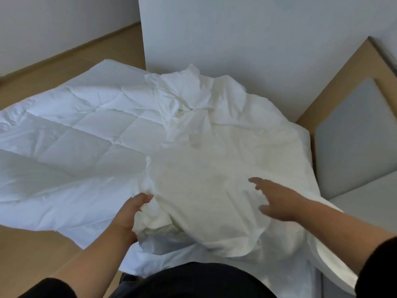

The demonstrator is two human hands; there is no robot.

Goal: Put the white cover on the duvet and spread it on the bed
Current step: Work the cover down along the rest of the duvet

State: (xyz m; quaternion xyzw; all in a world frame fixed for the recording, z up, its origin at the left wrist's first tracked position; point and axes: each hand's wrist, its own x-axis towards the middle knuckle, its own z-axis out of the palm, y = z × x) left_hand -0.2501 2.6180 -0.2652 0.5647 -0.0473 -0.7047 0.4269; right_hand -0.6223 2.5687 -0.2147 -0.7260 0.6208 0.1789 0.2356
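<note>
One duvet point(71, 130), one cover point(214, 179) (both white)

A white quilted duvet point(71, 134), stitched in large squares, is spread flat across the left side of the bed, its near edge hanging over the side. A thin, creamy-white fabric cover point(214, 179) is draped over the duvet's right part (crumpled into a heap at the far end), with its near edge bunched and lifted.
</note>
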